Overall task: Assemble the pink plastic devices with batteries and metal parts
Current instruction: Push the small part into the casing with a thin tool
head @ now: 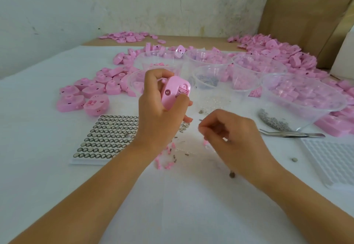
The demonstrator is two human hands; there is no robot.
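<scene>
The left hand (pixel 161 109) held 1 pink device (pixel 175 92) raised above the table (pixel 47 128), tilted so that its open compartment faced the person. Judging by that tilt, the shell was turned to let the other hand reach inside. The fingers curled over the top edge and the thumb pressed the lower side, a firm grip that left the compartment uncovered. The wrist was bent back, and the forearm ran in from the lower left.

The right hand (pixel 229 128) hovered low, just right of the device and near the loose metal parts (pixel 183 127). Its fingers were curled in with the tips drawn together. Blur hid whether they pinched a piece, so that could not be told.

The battery tray (pixel 107 138) lay just beside the left wrist, probably kept there for short reaches. The tweezers (pixel 291 133) rested on the table to the right, untouched. Clear bowls (pixel 304 100) of pink pieces stood behind, within reach of both hands.
</scene>
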